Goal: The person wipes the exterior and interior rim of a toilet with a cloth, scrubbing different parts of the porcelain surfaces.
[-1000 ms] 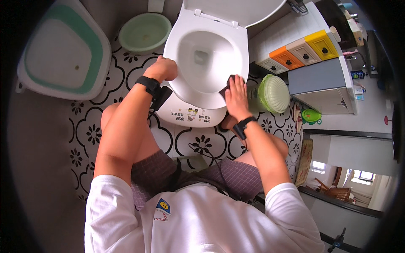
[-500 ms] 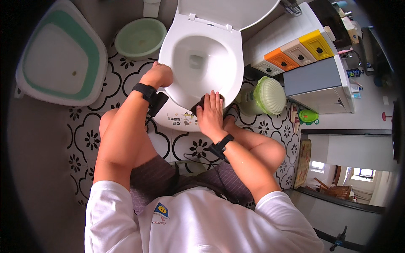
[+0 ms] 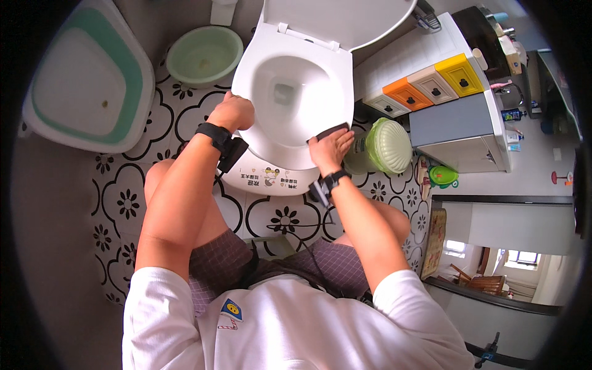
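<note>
In front of me is a white toilet with its lid raised; its white seat [image 3: 245, 74] rings the bowl. My left hand [image 3: 233, 113] is closed at the seat's left edge, fingers curled round it and partly hidden. A dark folded cloth [image 3: 325, 132] lies under my right hand [image 3: 332, 150], which presses it against the right front of the seat with fingers extended. Most of the cloth is covered by that hand. Below the seat, the toilet's white front [image 3: 271, 182] carries printed cartoon figures and lettering.
A pale green basin [image 3: 205, 79] and a large white-and-green folding tub [image 3: 126, 145] stand at the left. To the right are a lidded green bin [image 3: 393, 145] and a cabinet [image 3: 453, 123] with coloured drawers. Patterned tiles [image 3: 128, 202] cover the floor.
My right hand has slid the cloth rightward and a little away from me along the seat, from its front to its right side. The left hand stays at the left edge.
</note>
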Demonstrator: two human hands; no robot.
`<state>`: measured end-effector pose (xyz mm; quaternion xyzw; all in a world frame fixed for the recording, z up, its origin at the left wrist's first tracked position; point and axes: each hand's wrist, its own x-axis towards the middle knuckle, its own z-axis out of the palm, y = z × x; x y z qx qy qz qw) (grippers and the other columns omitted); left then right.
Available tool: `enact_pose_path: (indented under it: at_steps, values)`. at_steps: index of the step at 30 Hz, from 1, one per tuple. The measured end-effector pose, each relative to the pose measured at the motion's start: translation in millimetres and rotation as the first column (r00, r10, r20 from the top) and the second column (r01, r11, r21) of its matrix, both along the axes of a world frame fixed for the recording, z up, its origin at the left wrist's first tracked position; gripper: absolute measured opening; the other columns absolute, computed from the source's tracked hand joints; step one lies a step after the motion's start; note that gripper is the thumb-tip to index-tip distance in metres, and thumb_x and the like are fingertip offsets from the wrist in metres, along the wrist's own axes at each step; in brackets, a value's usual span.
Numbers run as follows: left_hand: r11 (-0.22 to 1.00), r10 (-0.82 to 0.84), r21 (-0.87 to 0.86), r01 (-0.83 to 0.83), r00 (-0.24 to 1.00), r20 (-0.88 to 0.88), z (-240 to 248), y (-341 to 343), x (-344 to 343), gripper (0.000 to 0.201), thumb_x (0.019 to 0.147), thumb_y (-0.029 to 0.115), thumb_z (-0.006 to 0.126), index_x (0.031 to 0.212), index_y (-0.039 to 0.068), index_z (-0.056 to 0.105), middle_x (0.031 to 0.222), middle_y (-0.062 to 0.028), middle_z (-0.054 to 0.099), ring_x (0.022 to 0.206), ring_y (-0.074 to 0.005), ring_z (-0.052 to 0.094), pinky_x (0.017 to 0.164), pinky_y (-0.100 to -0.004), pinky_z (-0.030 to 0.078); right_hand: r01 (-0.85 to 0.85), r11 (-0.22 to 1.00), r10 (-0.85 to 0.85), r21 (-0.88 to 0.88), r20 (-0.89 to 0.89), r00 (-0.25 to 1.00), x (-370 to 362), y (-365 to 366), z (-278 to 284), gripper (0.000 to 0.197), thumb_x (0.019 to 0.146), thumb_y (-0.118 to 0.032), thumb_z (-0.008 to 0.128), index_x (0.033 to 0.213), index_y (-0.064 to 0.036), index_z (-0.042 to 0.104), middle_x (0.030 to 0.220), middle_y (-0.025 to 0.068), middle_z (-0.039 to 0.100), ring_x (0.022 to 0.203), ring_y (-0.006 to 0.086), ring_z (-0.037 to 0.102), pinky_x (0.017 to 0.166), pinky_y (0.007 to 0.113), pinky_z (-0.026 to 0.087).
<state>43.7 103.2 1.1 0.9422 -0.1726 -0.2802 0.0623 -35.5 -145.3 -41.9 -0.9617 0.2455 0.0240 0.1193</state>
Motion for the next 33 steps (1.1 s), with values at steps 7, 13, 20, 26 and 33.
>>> enact_pose_path:
  at_steps: [7, 13, 20, 26, 33]
  values:
    - [0.998, 0.069, -0.013, -0.069, 0.998, 0.000, -11.7, -6.5, 1.3, 0.038, 0.079, 0.003, 0.052, 0.114, 0.000, 0.064, 0.127, -0.0187, 0.057, 0.129, -0.0384, 0.040, 0.099, -0.0442, 0.043, 0.056, 0.981, -0.052, 0.186, -0.025, 0.998, -24.0, 2.7, -5.5, 0.099, 0.086, -0.041, 0.050, 0.139, 0.0185, -0.009, 0.146, 0.0407, -0.011, 0.141, 0.0474, -0.006, 0.116, 0.048, 0.007]
    - [0.987, 0.158, -0.007, -0.158, 0.983, 0.094, -0.2, -11.6, -6.6, 0.031, 0.081, 0.009, 0.055, 0.109, 0.003, 0.068, 0.123, -0.0142, 0.060, 0.123, -0.0331, 0.043, 0.094, -0.0429, 0.046, -0.129, 0.978, 0.114, 0.162, 0.098, 0.989, 38.3, -58.1, -11.3, 0.099, 0.085, -0.031, 0.060, 0.137, 0.0220, -0.005, 0.145, 0.0425, 0.000, 0.139, 0.0489, 0.005, 0.116, 0.047, 0.011]
    - [0.986, 0.149, 0.061, -0.155, 0.984, 0.094, 5.7, -20.2, -7.2, 0.029, 0.083, 0.013, 0.056, 0.107, 0.006, 0.070, 0.116, -0.0107, 0.064, 0.113, -0.0306, 0.048, 0.090, -0.0397, 0.048, -0.366, 0.928, 0.356, 0.065, 0.133, 0.925, 103.9, -98.7, -18.5, 0.094, 0.088, -0.033, 0.056, 0.135, 0.0249, -0.001, 0.142, 0.0458, 0.009, 0.138, 0.0511, 0.010, 0.116, 0.047, 0.012]
    - [0.987, 0.155, 0.024, -0.160, 0.978, 0.140, 7.8, -22.2, -9.9, 0.025, 0.079, 0.008, 0.053, 0.096, 0.000, 0.070, 0.108, -0.0150, 0.065, 0.110, -0.0331, 0.052, 0.088, -0.0393, 0.050, -0.432, 0.901, 0.433, -0.035, 0.086, 0.897, 161.6, -116.5, -24.4, 0.095, 0.088, -0.036, 0.055, 0.136, 0.0231, -0.001, 0.142, 0.0453, 0.009, 0.136, 0.0534, 0.011, 0.115, 0.050, 0.012]
    - [0.986, 0.122, 0.077, -0.148, 0.956, 0.268, 12.4, -25.8, -16.6, 0.020, 0.078, 0.010, 0.057, 0.090, 0.004, 0.072, 0.097, -0.0119, 0.068, 0.100, -0.0290, 0.056, 0.082, -0.0357, 0.051, -0.418, 0.899, 0.423, -0.130, 0.012, 0.906, 205.3, -104.7, -16.0, 0.101, 0.087, -0.044, 0.057, 0.139, 0.0198, -0.003, 0.145, 0.0421, 0.005, 0.139, 0.0508, 0.007, 0.115, 0.049, 0.011]
